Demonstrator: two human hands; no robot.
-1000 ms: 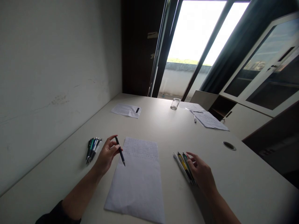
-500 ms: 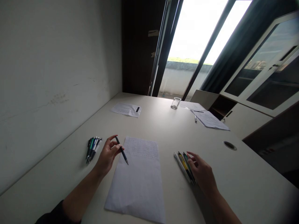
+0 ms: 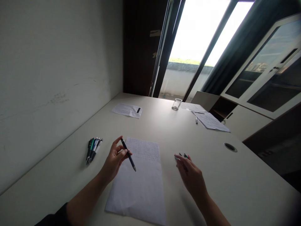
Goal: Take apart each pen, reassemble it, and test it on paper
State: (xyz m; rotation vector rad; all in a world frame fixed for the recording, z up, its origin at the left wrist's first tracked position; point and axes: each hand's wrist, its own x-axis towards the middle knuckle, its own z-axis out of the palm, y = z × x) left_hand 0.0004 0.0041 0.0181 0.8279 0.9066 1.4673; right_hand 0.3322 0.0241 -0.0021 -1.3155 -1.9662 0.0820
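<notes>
My left hand (image 3: 116, 158) is closed on a dark pen (image 3: 129, 156), pinched between thumb and fingers. The pen slants over the sheet of paper (image 3: 138, 185), its metal tip pointing down and to the right. Lines of handwriting fill the top of that sheet. To the right of the paper, my right hand (image 3: 191, 175) reaches over several pens (image 3: 185, 155) on the table, fingers apart and stretched toward the left. Only the upper ends of these pens show; the hand hides their bodies. Whether the fingertips touch them is unclear.
A bunch of pens (image 3: 93, 150) lies left of my left arm. Farther back on the white table (image 3: 162, 125) are a small written sheet (image 3: 127, 110), a glass jar (image 3: 176, 104), more papers (image 3: 211, 121) and a single pen (image 3: 196, 119). A round cable hole (image 3: 230, 147) is at right.
My left hand has shifted right with the pen, farther over the paper. My right hand has moved left from beside the pens to above them, covering most of them.
</notes>
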